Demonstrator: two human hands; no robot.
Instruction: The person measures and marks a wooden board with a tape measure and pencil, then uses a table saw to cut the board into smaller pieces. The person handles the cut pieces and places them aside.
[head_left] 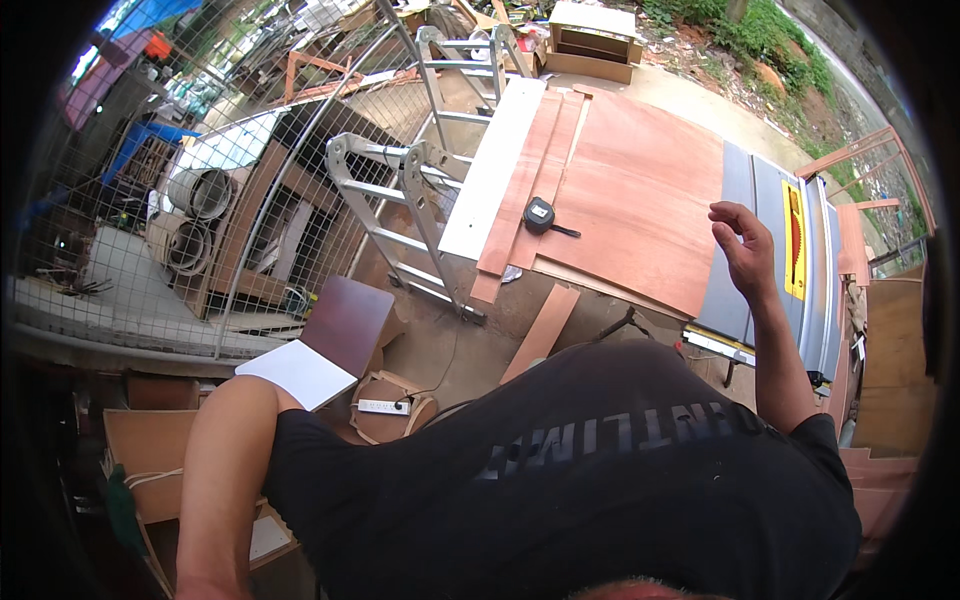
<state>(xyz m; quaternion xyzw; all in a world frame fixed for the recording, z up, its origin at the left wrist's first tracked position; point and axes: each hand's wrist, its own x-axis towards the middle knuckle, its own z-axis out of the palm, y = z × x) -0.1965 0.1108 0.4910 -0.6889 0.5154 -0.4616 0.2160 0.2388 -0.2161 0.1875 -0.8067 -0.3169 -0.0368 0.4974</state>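
My right hand (742,245) is raised at the left side of a grey table saw (750,210) with a yellow blade insert (795,240), its fingers loosely bent and apart, holding nothing. A broad reddish plywood sheet (640,200) lies beside the saw. Narrow wooden strips (515,215) and a white board (480,170) are at its left, with a black tape measure (538,214) resting on the wood. My left arm (225,490) runs down to the lower edge at left; that hand is out of view.
Two aluminium ladder trestles (384,185) stand by a wire fence (260,150). A notebook (293,366) sits at lower left, near a white power strip (380,406) with a cord. A loose plank (538,330) lies on the floor. Scrap, cardboard boxes (588,65) and plants are behind.
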